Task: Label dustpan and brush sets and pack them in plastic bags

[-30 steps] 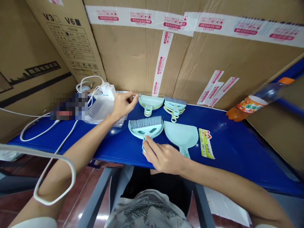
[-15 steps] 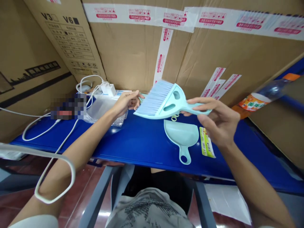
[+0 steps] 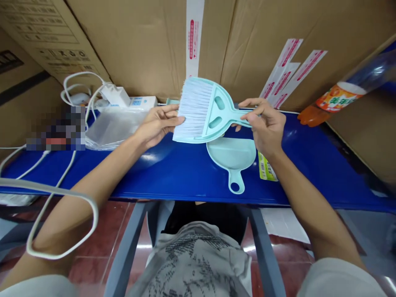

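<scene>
A light teal hand brush point(image 3: 221, 110) is held up above the blue table point(image 3: 173, 173), its pale bristles pointing left. My right hand point(image 3: 266, 123) is closed round its handle. At the bristle tips is my left hand point(image 3: 161, 125), with thumb and fingers pinching the edge of the bristles. Below the brush a matching teal dustpan point(image 3: 232, 153) lies on the table, its holed handle towards me. A green and yellow packet point(image 3: 266, 168) lies right of the dustpan, partly behind my right wrist.
Clear plastic bags point(image 3: 113, 128) lie at the left beside a white power strip point(image 3: 144, 102) with a charger and white cables point(image 3: 55, 190). An orange drink bottle point(image 3: 337, 97) is at the right. Cardboard point(image 3: 148, 45) stands behind the table.
My left hand has come onto the bristles. The brush has turned, showing its bristles and ribbed side more fully. The view has tilted lower.
</scene>
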The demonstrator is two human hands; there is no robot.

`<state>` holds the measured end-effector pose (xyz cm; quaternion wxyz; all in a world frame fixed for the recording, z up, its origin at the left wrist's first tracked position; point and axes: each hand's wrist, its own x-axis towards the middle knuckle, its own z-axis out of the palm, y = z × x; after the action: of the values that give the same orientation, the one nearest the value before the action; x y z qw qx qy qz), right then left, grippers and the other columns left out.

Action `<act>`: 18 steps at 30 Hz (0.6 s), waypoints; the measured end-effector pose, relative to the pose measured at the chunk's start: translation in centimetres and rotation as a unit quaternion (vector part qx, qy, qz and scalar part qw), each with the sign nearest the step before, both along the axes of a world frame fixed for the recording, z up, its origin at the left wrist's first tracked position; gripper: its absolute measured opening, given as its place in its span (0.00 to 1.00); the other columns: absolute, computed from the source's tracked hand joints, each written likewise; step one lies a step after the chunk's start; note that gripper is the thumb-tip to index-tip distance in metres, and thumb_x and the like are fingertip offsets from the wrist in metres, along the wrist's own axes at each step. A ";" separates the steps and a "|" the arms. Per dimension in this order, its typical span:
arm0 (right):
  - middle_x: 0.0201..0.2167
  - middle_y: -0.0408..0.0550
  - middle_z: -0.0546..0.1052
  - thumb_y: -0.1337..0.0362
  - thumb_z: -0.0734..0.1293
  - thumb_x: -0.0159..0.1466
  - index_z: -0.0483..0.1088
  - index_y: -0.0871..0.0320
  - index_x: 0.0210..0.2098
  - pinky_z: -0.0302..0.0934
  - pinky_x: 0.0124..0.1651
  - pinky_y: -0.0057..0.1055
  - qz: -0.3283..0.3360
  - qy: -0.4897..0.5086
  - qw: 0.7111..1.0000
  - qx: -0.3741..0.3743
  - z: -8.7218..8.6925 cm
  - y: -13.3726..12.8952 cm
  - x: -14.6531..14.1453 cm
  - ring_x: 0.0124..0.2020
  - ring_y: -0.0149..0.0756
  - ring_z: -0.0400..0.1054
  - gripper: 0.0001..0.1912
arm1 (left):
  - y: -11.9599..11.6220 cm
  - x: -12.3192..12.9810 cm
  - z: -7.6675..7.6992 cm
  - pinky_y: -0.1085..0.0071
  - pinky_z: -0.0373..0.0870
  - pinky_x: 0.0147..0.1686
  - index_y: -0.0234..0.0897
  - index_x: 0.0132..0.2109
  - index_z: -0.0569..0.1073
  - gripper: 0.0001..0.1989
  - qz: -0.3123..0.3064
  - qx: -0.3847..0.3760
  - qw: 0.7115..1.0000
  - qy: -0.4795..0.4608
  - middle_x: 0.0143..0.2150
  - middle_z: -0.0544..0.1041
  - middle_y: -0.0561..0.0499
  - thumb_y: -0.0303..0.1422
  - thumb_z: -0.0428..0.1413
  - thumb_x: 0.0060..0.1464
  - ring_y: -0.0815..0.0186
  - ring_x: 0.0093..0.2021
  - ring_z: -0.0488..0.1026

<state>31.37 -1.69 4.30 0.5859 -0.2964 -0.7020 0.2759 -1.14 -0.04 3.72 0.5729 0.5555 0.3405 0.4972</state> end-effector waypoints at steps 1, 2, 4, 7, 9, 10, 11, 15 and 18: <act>0.54 0.52 0.79 0.43 0.77 0.66 0.78 0.51 0.39 0.81 0.43 0.46 -0.012 0.007 1.000 -0.009 0.0 0.0 -0.1 0.46 0.47 0.81 0.19 | 0.0 -0.1 0.0 0.68 0.85 0.38 0.37 0.52 0.86 0.23 0.013 0.015 1.000 0.002 0.44 0.88 0.46 0.33 0.77 0.49 0.55 0.45 0.87; 0.53 0.51 0.80 0.44 0.79 0.65 0.78 0.50 0.41 0.82 0.42 0.45 -0.014 0.025 0.999 -0.019 0.0 0.0 -0.3 0.46 0.46 0.81 0.19 | 0.0 -0.2 0.1 0.68 0.85 0.38 0.37 0.52 0.86 0.23 0.026 0.029 0.999 0.002 0.44 0.88 0.46 0.33 0.77 0.48 0.56 0.45 0.87; 0.48 0.48 0.81 0.45 0.81 0.63 0.76 0.48 0.47 0.82 0.38 0.42 -0.001 0.062 0.996 -0.062 0.1 0.0 -0.7 0.40 0.43 0.82 0.21 | 0.1 -0.3 0.0 0.69 0.85 0.38 0.38 0.52 0.86 0.24 0.045 0.053 0.998 -0.002 0.43 0.88 0.47 0.35 0.78 0.48 0.56 0.45 0.87; 0.35 0.44 0.82 0.43 0.81 0.62 0.74 0.48 0.50 0.80 0.32 0.37 0.028 0.072 0.985 -0.157 0.2 -0.3 -1.2 0.30 0.39 0.81 0.26 | 0.3 -0.2 -0.3 0.68 0.84 0.36 0.39 0.53 0.85 0.26 0.058 0.073 0.996 0.002 0.41 0.88 0.48 0.38 0.79 0.47 0.57 0.43 0.87; 0.30 0.43 0.81 0.41 0.81 0.61 0.74 0.50 0.48 0.79 0.29 0.35 0.034 0.070 0.978 -0.195 0.2 -0.5 -1.5 0.27 0.38 0.80 0.27 | 0.4 -0.1 -0.3 0.68 0.84 0.35 0.40 0.53 0.85 0.27 0.066 0.082 0.994 0.008 0.39 0.87 0.49 0.40 0.80 0.45 0.58 0.41 0.86; 0.29 0.43 0.82 0.40 0.81 0.61 0.75 0.51 0.47 0.78 0.29 0.35 0.033 0.070 0.976 -0.206 0.2 -0.7 -1.6 0.26 0.38 0.80 0.27 | 0.4 -0.1 -0.3 0.68 0.84 0.36 0.40 0.52 0.85 0.28 0.070 0.087 0.994 0.009 0.38 0.87 0.49 0.40 0.80 0.44 0.59 0.40 0.86; 0.29 0.44 0.82 0.39 0.81 0.60 0.76 0.51 0.45 0.79 0.29 0.35 0.032 0.070 0.974 -0.212 0.2 -0.8 -1.7 0.26 0.39 0.80 0.27 | 0.4 -0.1 -0.2 0.68 0.84 0.37 0.40 0.52 0.85 0.29 0.072 0.092 0.993 0.009 0.38 0.87 0.50 0.40 0.81 0.43 0.60 0.39 0.86; 0.30 0.46 0.84 0.40 0.82 0.58 0.78 0.53 0.43 0.81 0.33 0.39 0.040 0.072 0.972 -0.219 0.2 -1.1 -2.1 0.27 0.41 0.81 0.27 | 0.5 -0.3 0.1 0.67 0.84 0.43 0.39 0.50 0.85 0.29 0.071 0.102 0.992 0.000 0.37 0.86 0.51 0.38 0.81 0.41 0.62 0.38 0.85; 0.30 0.47 0.85 0.41 0.83 0.58 0.79 0.54 0.44 0.81 0.32 0.38 0.047 0.075 0.974 -0.209 0.0 -1.1 -2.1 0.27 0.41 0.82 0.26 | 0.6 -0.5 0.2 0.65 0.84 0.46 0.39 0.51 0.84 0.29 0.066 0.102 0.993 0.004 0.39 0.87 0.50 0.38 0.81 0.41 0.60 0.41 0.85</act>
<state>29.30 -2.82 4.34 0.5485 -0.3575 -0.5958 0.4652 -1.65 0.54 3.89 0.4780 0.5894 0.3259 0.5638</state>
